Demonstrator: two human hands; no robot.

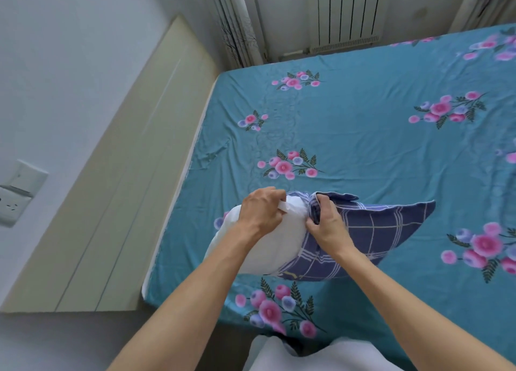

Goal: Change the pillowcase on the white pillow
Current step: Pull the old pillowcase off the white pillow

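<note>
Near the bed's (363,136) left edge, the white pillow (268,247) lies about half inside the blue checked pillowcase (374,231), so either stripping or dressing remains unfinished, while the left hand's (261,210) grip pinches the pillow and the right hand (328,222) bunches the case's mouth.

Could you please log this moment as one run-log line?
left hand: grips pillow | right hand: grips pillowcase edge | pillow: half out | on: bed

Both bare arms reach forward, hands close together.
Left hand (261,213) has its fingers curled, pinching; right hand (326,219) has its fingers curled down, gripping.
</note>
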